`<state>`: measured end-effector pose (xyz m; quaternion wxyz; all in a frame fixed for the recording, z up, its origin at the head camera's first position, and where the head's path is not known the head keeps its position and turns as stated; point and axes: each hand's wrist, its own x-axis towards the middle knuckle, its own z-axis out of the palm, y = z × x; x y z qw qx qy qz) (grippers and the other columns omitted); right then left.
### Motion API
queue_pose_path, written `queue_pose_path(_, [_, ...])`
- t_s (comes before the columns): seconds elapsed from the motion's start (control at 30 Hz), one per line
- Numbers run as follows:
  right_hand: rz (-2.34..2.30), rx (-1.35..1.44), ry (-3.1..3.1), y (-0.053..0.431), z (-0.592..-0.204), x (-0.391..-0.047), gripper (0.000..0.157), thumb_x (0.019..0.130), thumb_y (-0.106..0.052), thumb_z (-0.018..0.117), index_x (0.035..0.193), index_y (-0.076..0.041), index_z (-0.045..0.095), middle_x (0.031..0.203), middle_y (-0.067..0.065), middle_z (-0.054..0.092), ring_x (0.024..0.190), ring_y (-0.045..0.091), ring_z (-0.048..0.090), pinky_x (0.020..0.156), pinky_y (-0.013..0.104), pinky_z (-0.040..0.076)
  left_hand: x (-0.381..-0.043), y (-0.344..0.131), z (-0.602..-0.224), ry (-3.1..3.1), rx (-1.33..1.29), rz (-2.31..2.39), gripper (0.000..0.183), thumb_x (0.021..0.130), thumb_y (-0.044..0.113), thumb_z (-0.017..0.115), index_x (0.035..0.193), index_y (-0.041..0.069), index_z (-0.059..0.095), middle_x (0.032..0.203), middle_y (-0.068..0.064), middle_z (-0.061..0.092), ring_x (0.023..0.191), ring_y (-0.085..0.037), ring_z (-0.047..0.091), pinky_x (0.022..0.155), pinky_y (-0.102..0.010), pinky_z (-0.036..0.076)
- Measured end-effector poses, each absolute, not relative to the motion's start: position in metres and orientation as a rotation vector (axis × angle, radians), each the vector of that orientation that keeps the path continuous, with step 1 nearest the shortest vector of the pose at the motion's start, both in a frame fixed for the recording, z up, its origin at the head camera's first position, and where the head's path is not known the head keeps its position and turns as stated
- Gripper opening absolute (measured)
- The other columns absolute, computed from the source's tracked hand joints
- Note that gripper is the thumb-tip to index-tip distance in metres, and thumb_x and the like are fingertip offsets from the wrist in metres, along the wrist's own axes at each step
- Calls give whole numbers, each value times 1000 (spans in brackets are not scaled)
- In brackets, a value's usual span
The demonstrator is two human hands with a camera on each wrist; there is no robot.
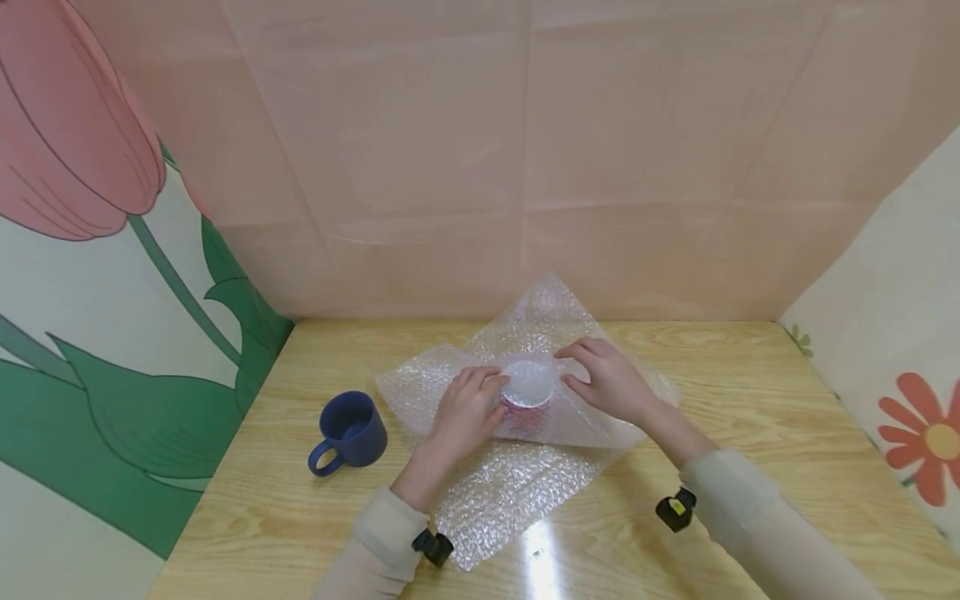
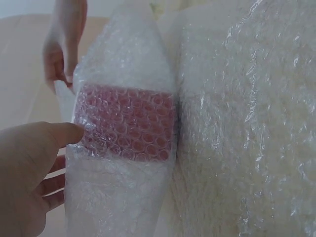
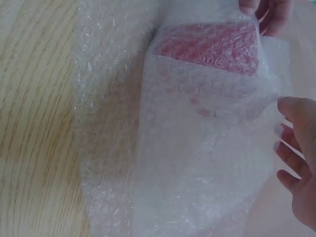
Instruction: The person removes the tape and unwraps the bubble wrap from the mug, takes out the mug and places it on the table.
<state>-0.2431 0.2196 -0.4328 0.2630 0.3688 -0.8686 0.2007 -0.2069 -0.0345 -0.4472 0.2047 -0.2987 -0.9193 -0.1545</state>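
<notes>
A red-pink round, cup-like thing [image 1: 525,417] lies under a layer of bubble wrap [image 1: 517,492]; its pale round top faces up in the head view. Through the bubbles its red side [image 2: 126,123] shows in the left wrist view. My left hand [image 1: 468,408] is at the left of the pale top, its thumb on the wrap at the rim and its other fingers partly hidden behind the wrap. On the opposite side, my right hand [image 1: 611,379] has thumb and fingers apart beside the wrap, thumb tip at the wrap's edge in the right wrist view.
A blue mug [image 1: 352,429] stands to the left of the wrap, handle toward the front left. Under everything is a wood-grain table [image 1: 247,508]. A pink backdrop [image 1: 525,167] rises at the back, with flower-printed panels [image 1: 930,333] at the sides.
</notes>
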Motion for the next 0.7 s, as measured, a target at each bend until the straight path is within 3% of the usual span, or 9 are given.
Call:
queue_pose_path(0.47, [521,1018,-2345,214,-431,-252,19,73,-5,73,90,-6,65,85,5,63,83,24,59,75,39,50,-206,-34,-449,-2544,-828,-457,40,78,22,72,114,11,60,120,-6,56,107,-21,54,93,-34,44])
queue_pose_path(0.7, [534,997,-2407,214,-426,-257,12,76,-2,69,86,-7,65,81,3,63,75,18,61,67,34,52,-207,-34,-450,-2546,-805,-494,35,77,23,73,108,12,60,109,-1,56,96,-17,55,88,-30,46])
